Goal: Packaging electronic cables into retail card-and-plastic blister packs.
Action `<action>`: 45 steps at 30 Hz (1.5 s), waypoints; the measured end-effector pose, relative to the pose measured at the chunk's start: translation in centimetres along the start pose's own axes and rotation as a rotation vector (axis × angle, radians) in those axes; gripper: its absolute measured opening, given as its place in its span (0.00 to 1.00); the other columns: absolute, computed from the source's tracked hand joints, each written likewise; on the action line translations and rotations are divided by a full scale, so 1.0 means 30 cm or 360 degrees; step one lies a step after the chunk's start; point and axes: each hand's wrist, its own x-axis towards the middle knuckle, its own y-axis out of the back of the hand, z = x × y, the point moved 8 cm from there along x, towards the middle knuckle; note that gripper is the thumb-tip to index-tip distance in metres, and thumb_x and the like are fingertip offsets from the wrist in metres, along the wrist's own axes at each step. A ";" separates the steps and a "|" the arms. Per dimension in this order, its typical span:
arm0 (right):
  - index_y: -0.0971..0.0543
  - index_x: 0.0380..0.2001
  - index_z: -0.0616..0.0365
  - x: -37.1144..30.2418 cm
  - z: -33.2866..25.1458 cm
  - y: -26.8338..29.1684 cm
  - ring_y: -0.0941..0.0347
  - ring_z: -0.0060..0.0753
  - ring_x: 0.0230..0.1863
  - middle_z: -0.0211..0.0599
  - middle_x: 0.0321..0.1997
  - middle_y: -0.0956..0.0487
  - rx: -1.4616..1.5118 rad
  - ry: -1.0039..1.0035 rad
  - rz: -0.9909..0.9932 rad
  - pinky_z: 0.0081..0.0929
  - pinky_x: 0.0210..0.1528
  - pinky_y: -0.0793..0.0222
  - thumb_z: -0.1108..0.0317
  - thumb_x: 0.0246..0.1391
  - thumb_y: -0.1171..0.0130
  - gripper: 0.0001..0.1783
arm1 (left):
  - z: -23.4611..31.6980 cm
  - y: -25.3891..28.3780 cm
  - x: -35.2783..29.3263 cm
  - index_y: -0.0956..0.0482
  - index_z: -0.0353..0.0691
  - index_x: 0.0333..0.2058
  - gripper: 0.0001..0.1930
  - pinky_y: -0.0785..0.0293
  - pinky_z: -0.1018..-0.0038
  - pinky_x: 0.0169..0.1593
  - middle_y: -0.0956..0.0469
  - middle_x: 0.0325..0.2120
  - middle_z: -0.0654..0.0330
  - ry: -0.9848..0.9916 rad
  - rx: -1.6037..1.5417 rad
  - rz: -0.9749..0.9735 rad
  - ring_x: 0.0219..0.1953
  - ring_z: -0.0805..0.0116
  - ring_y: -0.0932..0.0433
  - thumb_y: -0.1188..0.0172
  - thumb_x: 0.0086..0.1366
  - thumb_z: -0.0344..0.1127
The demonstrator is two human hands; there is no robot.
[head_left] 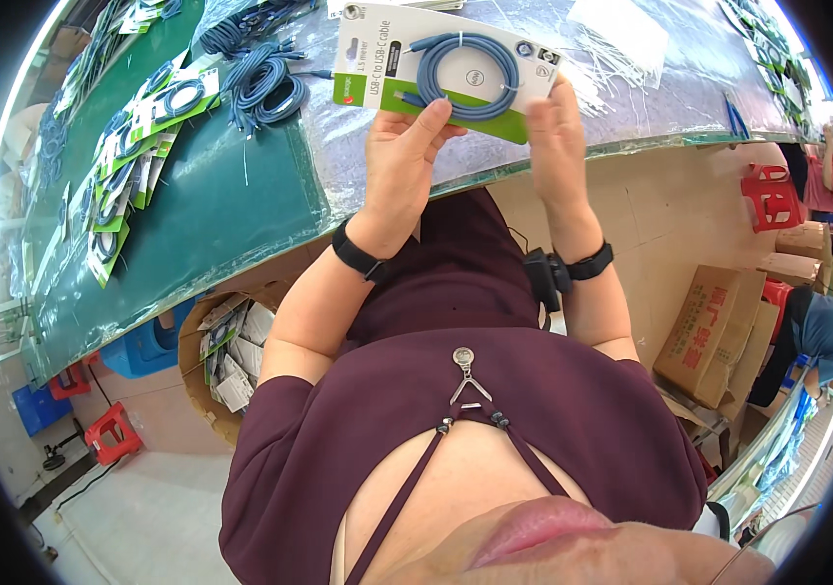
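A coiled blue-grey cable (511, 73) is fixed on a white and green backing card (377, 60), which is raised over the near part of the table. My left hand (407, 146) grips the card's lower edge, its thumb on the front beside the coil. At the card's right end is my right hand (558, 136), its fingers smeared by motion; whether they pinch the edge does not show. Beyond my left hand lies a pile of loose coiled cables (265, 86). White ties (607, 73) are scattered past my right hand.
Carded cables (148, 127) lie in a long row on the green tabletop (241, 185). A round cardboard bin (197, 356) of cards stands under the table at left. Cartons (709, 336), a red stool (771, 195) and other people are at right. Blue snips (734, 115) lie near the edge.
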 end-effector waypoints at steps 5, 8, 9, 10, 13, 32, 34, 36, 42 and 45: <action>0.35 0.52 0.65 0.004 -0.008 0.020 0.33 0.24 0.47 0.34 0.49 0.28 0.0871 -0.0248 -0.0246 0.23 0.51 0.38 0.65 0.59 0.43 0.22 | 0.032 -0.016 -0.022 0.25 0.38 0.43 0.13 0.24 0.67 0.45 0.21 0.37 0.60 -0.0236 0.0003 -0.0199 0.40 0.67 0.22 0.42 0.59 0.20; 0.33 0.51 0.66 -0.036 -0.147 0.086 0.31 0.27 0.44 0.34 0.47 0.27 -0.0372 0.0713 0.0431 0.22 0.49 0.36 0.72 0.58 0.44 0.19 | 0.042 -0.022 -0.019 0.25 0.37 0.43 0.14 0.24 0.68 0.45 0.22 0.38 0.58 -0.0297 0.0064 -0.0109 0.41 0.65 0.21 0.41 0.58 0.19; 0.33 0.51 0.66 -0.054 -0.154 0.073 0.31 0.27 0.44 0.34 0.47 0.27 -0.0371 0.0711 0.0434 0.22 0.49 0.36 0.72 0.58 0.44 0.19 | 0.049 -0.018 -0.019 0.25 0.37 0.43 0.14 0.24 0.68 0.45 0.22 0.38 0.57 -0.0333 0.0090 -0.0064 0.41 0.63 0.21 0.40 0.57 0.19; 0.32 0.50 0.67 -0.074 -0.164 0.022 0.30 0.26 0.44 0.34 0.46 0.26 -0.0507 0.0690 0.0235 0.22 0.48 0.35 0.74 0.57 0.44 0.18 | 0.049 -0.014 -0.017 0.25 0.37 0.43 0.14 0.24 0.68 0.45 0.22 0.38 0.57 -0.0336 0.0089 -0.0063 0.41 0.63 0.21 0.40 0.57 0.19; 0.29 0.47 0.68 -0.118 -0.163 -0.085 0.29 0.25 0.42 0.34 0.43 0.25 -0.0784 0.0641 -0.0164 0.21 0.45 0.34 0.78 0.55 0.43 0.16 | 0.139 -0.112 -0.092 0.25 0.36 0.42 0.15 0.23 0.70 0.45 0.24 0.38 0.55 -0.1195 0.1197 -0.0383 0.42 0.60 0.21 0.37 0.55 0.22; 0.25 0.37 0.64 -0.136 -0.141 -0.065 0.23 0.43 0.36 0.41 0.35 0.22 -0.0542 0.0271 0.0046 0.30 0.36 0.28 0.79 0.41 0.36 0.16 | 0.214 -0.194 -0.181 0.24 0.35 0.39 0.17 0.23 0.69 0.44 0.25 0.38 0.51 -0.1547 0.1341 -0.0627 0.43 0.56 0.22 0.31 0.49 0.28; 0.26 0.38 0.64 -0.138 -0.158 -0.065 0.23 0.43 0.37 0.41 0.35 0.22 -0.0669 0.0347 0.0038 0.30 0.37 0.28 0.79 0.41 0.36 0.17 | 0.214 -0.209 -0.188 0.24 0.35 0.39 0.17 0.23 0.69 0.43 0.25 0.38 0.51 -0.1583 0.1489 -0.0674 0.42 0.57 0.22 0.31 0.49 0.27; 0.26 0.39 0.64 -0.146 -0.185 -0.072 0.23 0.43 0.37 0.42 0.36 0.22 -0.0914 0.0503 0.0045 0.29 0.37 0.28 0.78 0.42 0.36 0.18 | 0.218 -0.206 -0.189 0.23 0.35 0.38 0.16 0.23 0.70 0.42 0.25 0.38 0.51 -0.1505 0.1503 -0.0610 0.42 0.57 0.22 0.31 0.49 0.26; 0.27 0.41 0.63 -0.127 -0.181 -0.102 0.24 0.37 0.35 0.41 0.36 0.24 -0.0930 0.0503 -0.0019 0.27 0.37 0.29 0.80 0.42 0.37 0.19 | 0.193 -0.158 -0.180 0.22 0.37 0.38 0.15 0.24 0.73 0.39 0.23 0.37 0.51 -0.1291 0.1428 -0.0423 0.39 0.60 0.21 0.32 0.49 0.25; 0.28 0.42 0.63 -0.117 -0.156 -0.117 0.24 0.33 0.34 0.40 0.35 0.25 -0.0937 0.0374 -0.0040 0.25 0.37 0.28 0.82 0.42 0.39 0.20 | 0.136 -0.053 -0.152 0.22 0.37 0.38 0.13 0.25 0.75 0.39 0.22 0.35 0.54 -0.0920 0.1494 0.0004 0.35 0.65 0.21 0.33 0.52 0.24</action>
